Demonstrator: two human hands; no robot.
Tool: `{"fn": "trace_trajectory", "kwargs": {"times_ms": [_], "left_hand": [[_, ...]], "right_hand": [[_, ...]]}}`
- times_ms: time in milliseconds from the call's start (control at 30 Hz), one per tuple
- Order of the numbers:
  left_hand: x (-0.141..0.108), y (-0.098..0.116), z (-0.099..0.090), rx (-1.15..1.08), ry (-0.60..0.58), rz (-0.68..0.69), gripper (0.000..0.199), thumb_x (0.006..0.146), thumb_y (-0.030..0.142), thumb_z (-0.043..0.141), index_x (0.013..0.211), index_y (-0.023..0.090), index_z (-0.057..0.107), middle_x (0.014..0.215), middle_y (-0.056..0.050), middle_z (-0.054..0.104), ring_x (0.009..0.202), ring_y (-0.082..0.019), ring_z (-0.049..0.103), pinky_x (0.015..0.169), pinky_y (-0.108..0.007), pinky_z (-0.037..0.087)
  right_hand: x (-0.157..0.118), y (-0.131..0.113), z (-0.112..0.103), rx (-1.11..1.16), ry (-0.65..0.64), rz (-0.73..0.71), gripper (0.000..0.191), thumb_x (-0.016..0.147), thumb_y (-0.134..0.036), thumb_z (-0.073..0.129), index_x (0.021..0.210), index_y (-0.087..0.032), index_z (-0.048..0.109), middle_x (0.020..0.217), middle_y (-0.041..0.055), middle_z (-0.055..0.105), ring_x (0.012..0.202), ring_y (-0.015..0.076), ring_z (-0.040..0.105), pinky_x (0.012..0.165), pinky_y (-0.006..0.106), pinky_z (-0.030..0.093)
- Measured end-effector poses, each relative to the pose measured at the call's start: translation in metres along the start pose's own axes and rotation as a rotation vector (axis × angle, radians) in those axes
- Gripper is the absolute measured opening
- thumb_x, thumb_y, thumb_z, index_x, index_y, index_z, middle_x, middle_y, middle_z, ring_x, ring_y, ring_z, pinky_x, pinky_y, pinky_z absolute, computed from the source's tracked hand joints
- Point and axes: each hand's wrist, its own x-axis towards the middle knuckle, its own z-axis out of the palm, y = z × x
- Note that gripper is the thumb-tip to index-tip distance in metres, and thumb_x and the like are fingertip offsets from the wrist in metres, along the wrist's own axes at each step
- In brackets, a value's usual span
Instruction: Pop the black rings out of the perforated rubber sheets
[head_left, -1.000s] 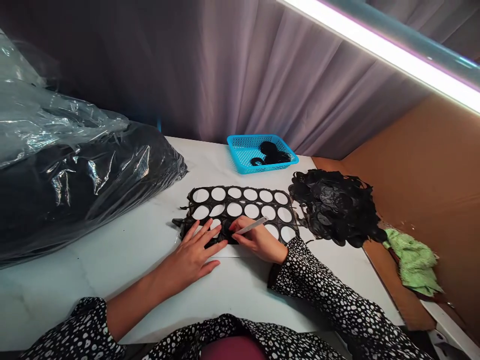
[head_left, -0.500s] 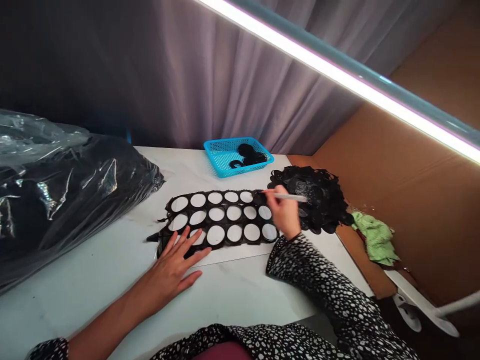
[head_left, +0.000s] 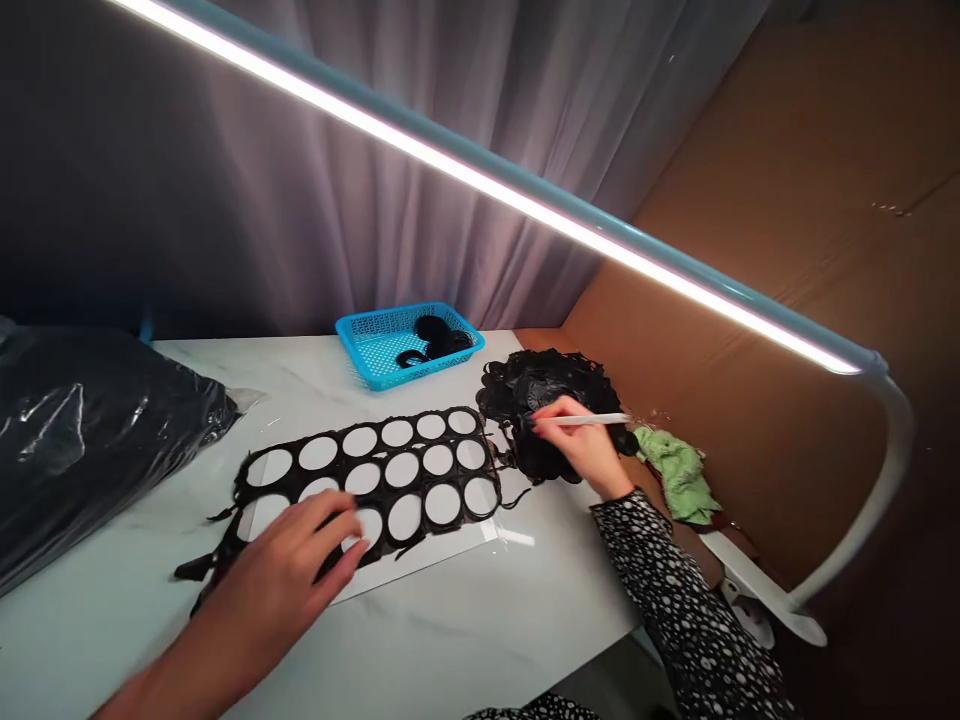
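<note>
A black sheet with rows of round holes (head_left: pixel 381 459) lies on a white board on the table. Over its near left part is my left hand (head_left: pixel 300 550), fingers apart and slightly curled, hiding some holes; it holds nothing. My right hand (head_left: pixel 581 445) grips a white pen-like tool (head_left: pixel 592 420) at the edge of a heap of black round pieces (head_left: pixel 551 390), right of the sheet. Whether the tool's tip touches the heap cannot be made out. Thin black strips trail between sheet and heap.
Behind the sheet stands a blue basket (head_left: pixel 375 350) with black rings and discs. A dark plastic bag (head_left: pixel 97 410) fills the left side. A green cloth (head_left: pixel 679 475) lies by the lamp's clamp (head_left: pixel 765 590) on the right. The lit lamp (head_left: pixel 480 175) crosses overhead.
The view has shifted. My right hand has moved with the tool off the sheet's right end to the heap. My left hand's fingers have curled from lying flat.
</note>
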Motion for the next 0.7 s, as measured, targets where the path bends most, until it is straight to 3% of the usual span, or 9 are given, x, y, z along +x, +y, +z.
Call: {"fn": "trace_trajectory", "kwargs": {"times_ms": [100,167,267,400,533,600,700], "left_hand": [[0.047,0.009,0.037,-0.050,-0.142,0.188,0.035,0.101,0.038,0.043,0.131,0.024,0.055,0.141,-0.008,0.053,0.128,-0.025,0.052,0.101,-0.040,0.046],[0.064,0.011,0.066,-0.018,-0.180,0.263,0.044,0.099,0.042,0.047,0.138,0.022,0.049,0.148,-0.010,0.046,0.138,-0.028,0.041,0.111,-0.047,0.036],[0.068,0.014,0.096,0.017,-0.182,0.252,0.049,0.099,0.045,0.047,0.143,0.022,0.044,0.152,-0.011,0.041,0.142,-0.029,0.033,0.114,-0.051,0.028],[0.058,0.016,0.103,0.032,-0.182,0.246,0.050,0.100,0.043,0.045,0.147,0.025,0.039,0.156,-0.004,0.034,0.147,-0.029,0.022,0.117,-0.051,0.023],[0.057,0.017,0.101,0.019,-0.196,0.254,0.048,0.101,0.042,0.046,0.146,0.027,0.041,0.154,-0.002,0.038,0.147,-0.031,0.021,0.117,-0.054,0.022],[0.059,0.017,0.100,-0.003,-0.200,0.253,0.045,0.100,0.039,0.047,0.144,0.029,0.043,0.154,-0.002,0.038,0.146,-0.032,0.022,0.116,-0.056,0.023],[0.060,0.019,0.100,-0.039,-0.212,0.246,0.045,0.100,0.036,0.048,0.144,0.031,0.043,0.154,-0.002,0.039,0.147,-0.033,0.020,0.115,-0.059,0.023]], "right_hand": [[-0.002,-0.005,0.047,0.152,-0.265,0.015,0.012,0.083,-0.030,0.061,0.077,-0.019,0.060,0.090,0.0048,0.068,0.082,0.0183,0.062,0.073,0.030,0.050],[-0.004,-0.004,0.067,0.146,-0.345,-0.027,0.014,0.082,-0.027,0.062,0.071,-0.019,0.057,0.089,0.0044,0.068,0.083,0.0184,0.062,0.075,0.031,0.048],[-0.007,0.000,0.078,0.121,-0.384,-0.082,0.018,0.082,-0.025,0.062,0.067,-0.020,0.054,0.089,0.0041,0.067,0.086,0.0188,0.063,0.081,0.033,0.047],[-0.008,0.007,0.074,0.169,-0.392,-0.064,0.017,0.084,-0.024,0.061,0.070,-0.020,0.052,0.092,0.0049,0.066,0.090,0.0193,0.063,0.082,0.034,0.048],[-0.008,0.007,0.072,0.130,-0.394,-0.099,0.019,0.085,-0.021,0.063,0.070,-0.020,0.051,0.093,0.0049,0.066,0.092,0.0189,0.063,0.083,0.033,0.048],[-0.011,0.005,0.074,0.070,-0.391,-0.166,0.018,0.087,-0.018,0.061,0.072,-0.021,0.051,0.094,0.0050,0.066,0.091,0.0182,0.062,0.082,0.033,0.049],[-0.020,0.002,0.078,-0.167,-0.441,-0.394,0.011,0.092,-0.015,0.054,0.083,-0.021,0.055,0.101,0.0082,0.066,0.096,0.0206,0.060,0.084,0.035,0.049]]}}
